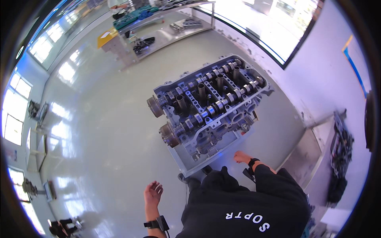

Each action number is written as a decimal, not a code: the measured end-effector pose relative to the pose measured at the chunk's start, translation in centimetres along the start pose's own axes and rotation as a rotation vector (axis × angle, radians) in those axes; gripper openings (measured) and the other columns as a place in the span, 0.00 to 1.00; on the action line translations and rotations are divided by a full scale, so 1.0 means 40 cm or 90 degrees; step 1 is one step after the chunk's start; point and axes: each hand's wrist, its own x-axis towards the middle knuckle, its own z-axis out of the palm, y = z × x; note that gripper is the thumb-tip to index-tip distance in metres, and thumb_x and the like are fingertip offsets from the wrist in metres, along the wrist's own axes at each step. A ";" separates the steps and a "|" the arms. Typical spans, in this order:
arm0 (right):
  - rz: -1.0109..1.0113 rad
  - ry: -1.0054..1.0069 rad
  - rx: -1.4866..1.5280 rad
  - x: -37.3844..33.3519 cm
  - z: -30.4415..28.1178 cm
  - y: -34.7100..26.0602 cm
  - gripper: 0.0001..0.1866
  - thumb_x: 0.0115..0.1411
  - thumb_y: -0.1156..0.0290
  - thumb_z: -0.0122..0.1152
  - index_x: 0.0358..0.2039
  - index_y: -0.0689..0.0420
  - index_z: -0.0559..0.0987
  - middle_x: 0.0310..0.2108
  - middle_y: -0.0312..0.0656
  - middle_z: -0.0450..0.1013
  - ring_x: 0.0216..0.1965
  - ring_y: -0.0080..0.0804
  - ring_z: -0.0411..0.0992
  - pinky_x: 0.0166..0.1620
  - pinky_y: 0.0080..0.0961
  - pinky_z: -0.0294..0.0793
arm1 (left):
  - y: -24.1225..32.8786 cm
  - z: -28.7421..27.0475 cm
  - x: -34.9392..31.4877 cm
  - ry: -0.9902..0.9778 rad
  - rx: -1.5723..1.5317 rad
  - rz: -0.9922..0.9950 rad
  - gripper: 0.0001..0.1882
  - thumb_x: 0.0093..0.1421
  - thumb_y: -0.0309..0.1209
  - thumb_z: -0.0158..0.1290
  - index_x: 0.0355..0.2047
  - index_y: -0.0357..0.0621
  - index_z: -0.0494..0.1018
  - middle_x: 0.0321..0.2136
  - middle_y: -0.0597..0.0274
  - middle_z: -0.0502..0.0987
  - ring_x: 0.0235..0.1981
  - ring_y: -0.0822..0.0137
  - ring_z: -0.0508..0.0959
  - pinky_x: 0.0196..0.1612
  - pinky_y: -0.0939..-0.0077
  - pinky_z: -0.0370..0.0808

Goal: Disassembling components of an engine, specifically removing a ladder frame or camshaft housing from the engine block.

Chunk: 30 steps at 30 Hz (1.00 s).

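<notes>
A grey metal cylinder head (214, 97) with two camshafts sits on a metal stand (184, 166) in front of me. Two brown round camshaft sprockets (170, 135) stick out at its left end, and several dark tubes rise between the shafts. Low on the left, my left hand (153, 193) hangs away from the stand, fingers apart and slightly bent, holding nothing. My right hand (241, 157) is curled into a loose fist just off the stand's near right side, below the cylinder head. Nothing shows sticking out of it. Both wrists wear black straps.
A metal workbench (174, 37) with green and metal parts stands at the far side, a yellow-topped box (107, 38) at its end. Dark parts (342, 150) lie along the right wall beside a low metal surface (303, 158). A person (61, 229) is at the lower left.
</notes>
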 end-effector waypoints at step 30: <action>-0.447 0.326 -0.470 -0.410 -1.004 -0.523 0.19 0.44 0.74 0.62 0.40 0.57 0.77 0.35 0.41 0.72 0.44 0.40 0.68 0.49 0.34 0.67 | 0.421 0.690 -0.034 -0.320 0.581 0.306 0.39 0.50 0.42 0.62 0.57 0.36 0.59 0.53 0.54 0.65 0.53 0.60 0.69 0.51 0.67 0.71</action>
